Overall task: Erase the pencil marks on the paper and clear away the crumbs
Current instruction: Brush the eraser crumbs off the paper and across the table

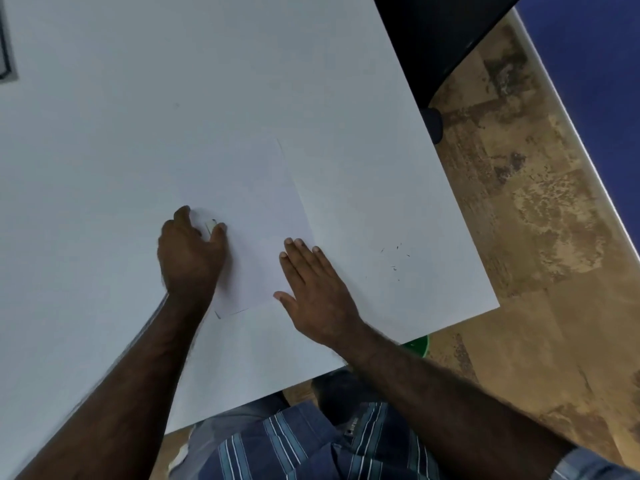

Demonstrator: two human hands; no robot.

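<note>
A white sheet of paper (256,209) lies on the white table (138,116), its edges faint against the surface. My left hand (190,254) grips a small white eraser (210,226) between thumb and fingers at the paper's left edge. My right hand (311,289) lies flat with straight fingers on the paper's lower right part. Dark eraser crumbs (394,258) are scattered on the table to the right of the paper. No pencil marks are plainly visible on the sheet.
The table's right edge (450,188) and near edge drop to a mottled brown floor (536,220). A black chair (443,39) stands at the far right corner. Something green (417,344) peeks out under the near edge. A dark frame (5,46) sits at far left.
</note>
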